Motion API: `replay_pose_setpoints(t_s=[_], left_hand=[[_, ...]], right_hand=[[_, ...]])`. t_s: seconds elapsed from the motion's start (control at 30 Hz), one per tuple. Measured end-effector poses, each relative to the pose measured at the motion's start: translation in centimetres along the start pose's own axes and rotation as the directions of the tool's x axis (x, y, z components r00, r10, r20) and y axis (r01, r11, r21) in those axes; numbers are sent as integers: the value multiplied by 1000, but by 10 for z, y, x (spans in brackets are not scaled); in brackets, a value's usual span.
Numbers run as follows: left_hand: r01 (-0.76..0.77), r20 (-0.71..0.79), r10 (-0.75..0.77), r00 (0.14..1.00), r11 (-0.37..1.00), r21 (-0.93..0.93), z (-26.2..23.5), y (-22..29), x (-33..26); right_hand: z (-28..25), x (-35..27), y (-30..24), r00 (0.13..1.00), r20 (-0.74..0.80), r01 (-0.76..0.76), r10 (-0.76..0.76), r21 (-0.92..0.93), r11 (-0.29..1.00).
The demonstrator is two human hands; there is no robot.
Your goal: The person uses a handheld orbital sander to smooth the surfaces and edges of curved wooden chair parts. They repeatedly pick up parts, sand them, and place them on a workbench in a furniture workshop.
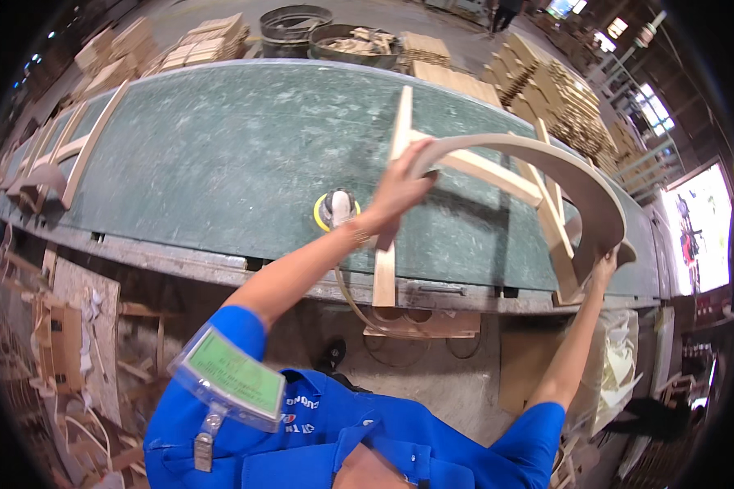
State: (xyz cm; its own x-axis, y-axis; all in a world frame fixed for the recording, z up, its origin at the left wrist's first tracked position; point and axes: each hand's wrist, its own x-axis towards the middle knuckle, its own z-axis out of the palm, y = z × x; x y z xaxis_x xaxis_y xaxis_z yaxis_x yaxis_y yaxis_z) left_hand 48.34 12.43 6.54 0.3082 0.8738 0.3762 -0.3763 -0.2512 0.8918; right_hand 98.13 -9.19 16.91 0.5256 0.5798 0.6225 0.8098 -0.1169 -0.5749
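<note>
A pale wooden chair frame (497,177), with straight legs, a crossbar and a wide curved wooden band (583,175), rests on the green worktop right of centre. My left hand (404,183) is closed around the band's left end, beside the left leg. Lower down at the right, my right hand (603,265) grips the band's other end near the front edge. A round sander (337,209) with a yellow pad sits just left of my left wrist, its hose running over the front edge.
The green worktop (220,155) spans the view. More wooden frames (77,155) stand at its left end. Beyond the far edge are stacked wood pieces (546,90), a dark drum (294,31) and a tub of scraps (355,42). A plastic bag (616,359) hangs below the front right.
</note>
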Motion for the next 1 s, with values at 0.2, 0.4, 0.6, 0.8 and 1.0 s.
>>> replay_pose_setpoints(t_s=[0.2, 0.4, 0.6, 0.8, 1.0], left_hand=[[-186, 181, 94, 979, 773, 606, -8, -30, 38], [278, -275, -174, 946, 870, 407, -133, -42, -100], [750, -773, -258, 580, 539, 383, -246, -44, -368], [874, -938, -284, 199, 485, 39, -265, -10, -502], [709, -750, -565, 344, 680, -187, -270, 21, -477]], right_hand=[[249, -52, -70, 917, 262, -369, 301, 269, 889], [325, -241, -161, 889, 363, 271, -280, 76, 959], [372, -312, -161, 694, 687, -50, 216, -253, 966], [388, -322, -161, 666, 737, 37, 111, -182, 983], [368, -347, -267, 566, 793, -640, 226, 250, 727]])
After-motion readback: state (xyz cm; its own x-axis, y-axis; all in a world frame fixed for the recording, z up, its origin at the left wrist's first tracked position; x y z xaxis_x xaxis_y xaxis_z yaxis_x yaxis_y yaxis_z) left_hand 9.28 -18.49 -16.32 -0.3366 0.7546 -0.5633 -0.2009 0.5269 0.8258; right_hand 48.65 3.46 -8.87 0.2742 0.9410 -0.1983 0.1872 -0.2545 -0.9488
